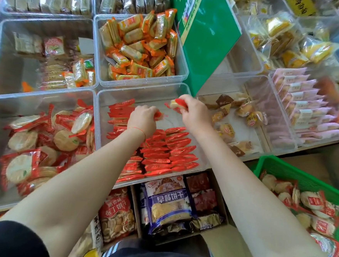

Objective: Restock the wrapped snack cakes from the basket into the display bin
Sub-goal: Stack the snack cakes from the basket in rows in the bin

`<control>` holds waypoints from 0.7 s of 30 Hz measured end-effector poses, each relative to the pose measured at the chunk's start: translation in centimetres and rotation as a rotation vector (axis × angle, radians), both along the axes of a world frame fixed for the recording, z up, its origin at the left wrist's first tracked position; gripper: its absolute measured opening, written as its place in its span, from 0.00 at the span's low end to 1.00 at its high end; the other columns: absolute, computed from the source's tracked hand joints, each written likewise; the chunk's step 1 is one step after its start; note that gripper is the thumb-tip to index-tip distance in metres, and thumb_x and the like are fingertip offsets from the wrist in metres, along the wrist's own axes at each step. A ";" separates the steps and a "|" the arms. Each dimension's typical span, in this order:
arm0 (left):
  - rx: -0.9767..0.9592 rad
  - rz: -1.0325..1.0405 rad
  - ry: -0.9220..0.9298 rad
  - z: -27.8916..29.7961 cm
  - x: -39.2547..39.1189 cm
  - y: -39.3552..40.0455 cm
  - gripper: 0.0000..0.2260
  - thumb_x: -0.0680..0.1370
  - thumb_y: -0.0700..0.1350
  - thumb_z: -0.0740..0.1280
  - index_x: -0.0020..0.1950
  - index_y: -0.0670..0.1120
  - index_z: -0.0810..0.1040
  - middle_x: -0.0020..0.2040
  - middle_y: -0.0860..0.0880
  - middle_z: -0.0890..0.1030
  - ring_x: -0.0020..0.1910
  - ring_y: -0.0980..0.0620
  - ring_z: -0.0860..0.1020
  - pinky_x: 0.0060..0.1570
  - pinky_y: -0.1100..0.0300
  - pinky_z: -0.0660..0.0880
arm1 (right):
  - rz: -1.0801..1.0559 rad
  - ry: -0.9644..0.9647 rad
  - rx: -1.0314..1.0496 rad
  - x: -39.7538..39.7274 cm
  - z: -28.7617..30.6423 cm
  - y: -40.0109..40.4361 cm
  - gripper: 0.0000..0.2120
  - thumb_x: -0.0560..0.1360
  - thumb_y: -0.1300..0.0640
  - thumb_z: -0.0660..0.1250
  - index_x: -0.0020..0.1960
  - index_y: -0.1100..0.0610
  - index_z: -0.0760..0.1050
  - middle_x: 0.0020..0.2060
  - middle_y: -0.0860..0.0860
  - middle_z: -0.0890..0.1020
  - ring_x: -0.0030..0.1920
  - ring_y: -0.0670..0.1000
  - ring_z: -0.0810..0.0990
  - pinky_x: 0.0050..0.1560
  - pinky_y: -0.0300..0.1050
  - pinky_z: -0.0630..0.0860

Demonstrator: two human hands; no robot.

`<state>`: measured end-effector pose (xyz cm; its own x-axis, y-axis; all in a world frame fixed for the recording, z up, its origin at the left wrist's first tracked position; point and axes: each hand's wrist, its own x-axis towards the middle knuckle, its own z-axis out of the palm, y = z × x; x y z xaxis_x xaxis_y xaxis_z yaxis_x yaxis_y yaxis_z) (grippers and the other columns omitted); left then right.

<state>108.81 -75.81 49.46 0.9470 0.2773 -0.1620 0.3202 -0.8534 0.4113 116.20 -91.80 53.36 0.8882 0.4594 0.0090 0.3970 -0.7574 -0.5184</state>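
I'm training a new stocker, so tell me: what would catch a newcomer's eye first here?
Both hands over the middle clear bin: the left hand and right hand each pinch a red-wrapped cake above neat red rows. At lower right, the green basket holds more.

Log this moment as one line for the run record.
left hand: holds red-wrapped cake | right hand: holds red-wrapped cake | over clear display bin | green basket: stocked

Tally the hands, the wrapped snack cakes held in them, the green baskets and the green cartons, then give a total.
Hands: 2, left hand and right hand
Held snack cakes: 2, one in the left grip, one in the right
Green basket: 1
Green carton: 1
Total: 6
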 end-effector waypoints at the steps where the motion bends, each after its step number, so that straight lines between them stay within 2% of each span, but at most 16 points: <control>1: 0.062 -0.064 0.105 -0.4 0.2 -0.1 0.14 0.77 0.40 0.61 0.60 0.48 0.79 0.58 0.43 0.80 0.59 0.40 0.74 0.56 0.51 0.72 | 0.057 -0.007 -0.084 0.1 -0.5 0.4 0.13 0.78 0.62 0.62 0.60 0.52 0.76 0.53 0.53 0.82 0.52 0.56 0.78 0.51 0.49 0.76; 4: 0.195 -0.184 0.375 -1.2 0.7 -0.6 0.16 0.78 0.44 0.59 0.64 0.49 0.76 0.62 0.44 0.79 0.62 0.41 0.75 0.59 0.51 0.69 | 0.193 -0.008 -0.310 0.1 -1.8 0.9 0.18 0.76 0.67 0.59 0.61 0.52 0.75 0.54 0.54 0.80 0.56 0.58 0.76 0.56 0.51 0.74; 6: 0.209 -0.205 0.460 -1.9 0.9 -0.8 0.16 0.78 0.44 0.57 0.64 0.48 0.75 0.63 0.44 0.78 0.63 0.42 0.74 0.61 0.51 0.66 | 0.269 0.016 -0.409 -0.2 -2.5 0.9 0.17 0.76 0.66 0.59 0.61 0.52 0.75 0.55 0.54 0.79 0.57 0.58 0.75 0.58 0.52 0.71; 9: 0.222 -0.231 0.435 -2.6 0.9 -1.2 0.14 0.79 0.45 0.54 0.61 0.46 0.74 0.62 0.42 0.79 0.61 0.41 0.75 0.59 0.50 0.66 | 0.361 0.032 -0.555 -0.5 -3.1 1.3 0.15 0.78 0.63 0.56 0.61 0.52 0.74 0.57 0.54 0.79 0.60 0.59 0.74 0.61 0.53 0.70; 13: 0.164 -0.251 0.333 -3.1 0.7 -1.7 0.11 0.80 0.45 0.53 0.56 0.44 0.72 0.58 0.40 0.80 0.57 0.38 0.77 0.56 0.49 0.68 | 0.432 0.031 -0.699 -0.4 -4.1 1.7 0.17 0.77 0.64 0.54 0.64 0.55 0.72 0.60 0.54 0.77 0.63 0.57 0.73 0.65 0.52 0.66; 16: 0.182 -0.241 0.361 -3.5 0.6 -1.6 0.11 0.80 0.45 0.52 0.54 0.44 0.72 0.56 0.42 0.81 0.56 0.41 0.77 0.59 0.48 0.64 | 0.460 0.117 -0.756 0.0 -4.6 2.1 0.18 0.76 0.63 0.55 0.64 0.55 0.72 0.63 0.55 0.77 0.66 0.56 0.72 0.69 0.53 0.63; 18: 0.109 -0.204 0.389 -3.8 0.5 -1.4 0.13 0.79 0.48 0.53 0.57 0.44 0.72 0.58 0.40 0.79 0.58 0.39 0.76 0.60 0.47 0.66 | 0.472 0.173 -0.791 0.2 -5.0 2.5 0.19 0.76 0.60 0.54 0.65 0.56 0.71 0.64 0.55 0.76 0.67 0.57 0.72 0.70 0.54 0.61; 21: -0.016 -0.152 0.442 -3.8 0.6 -1.3 0.20 0.78 0.54 0.55 0.65 0.45 0.69 0.61 0.36 0.75 0.60 0.35 0.73 0.55 0.48 0.70 | 0.469 0.259 -0.807 0.5 -5.5 2.8 0.21 0.77 0.53 0.55 0.69 0.56 0.68 0.67 0.57 0.74 0.68 0.57 0.70 0.71 0.55 0.59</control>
<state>109.41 -77.11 45.61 0.8161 0.1348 -0.5620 0.3393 -0.8990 0.2770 116.68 -88.98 47.82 0.5428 0.5501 -0.6346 0.6964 -0.7172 -0.0260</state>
